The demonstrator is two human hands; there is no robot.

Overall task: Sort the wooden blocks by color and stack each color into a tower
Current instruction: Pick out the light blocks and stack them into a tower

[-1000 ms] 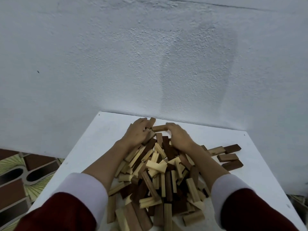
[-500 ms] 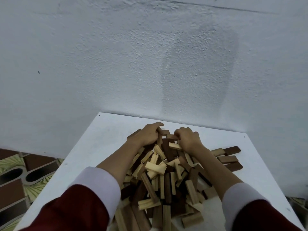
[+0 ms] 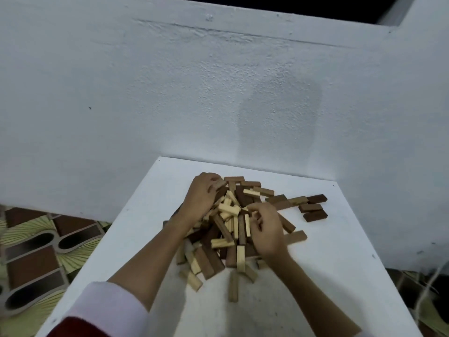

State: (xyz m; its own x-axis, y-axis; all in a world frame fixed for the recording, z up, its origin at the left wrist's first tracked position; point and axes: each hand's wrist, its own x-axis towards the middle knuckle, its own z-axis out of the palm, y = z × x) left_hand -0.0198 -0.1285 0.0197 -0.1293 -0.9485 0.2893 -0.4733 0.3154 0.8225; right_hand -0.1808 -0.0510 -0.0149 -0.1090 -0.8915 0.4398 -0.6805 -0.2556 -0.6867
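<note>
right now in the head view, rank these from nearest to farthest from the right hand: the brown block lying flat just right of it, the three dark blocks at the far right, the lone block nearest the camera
From the right hand:
1. Brown block, flat on the table just right of the hand.
2. Lone block, near side of the pile, toward the camera.
3. Three dark blocks, far right, apart from the pile.

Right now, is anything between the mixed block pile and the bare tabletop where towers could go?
Nothing visible. Both the left hand and right hand are already in the block pile; bare table lies open beside it.
</note>
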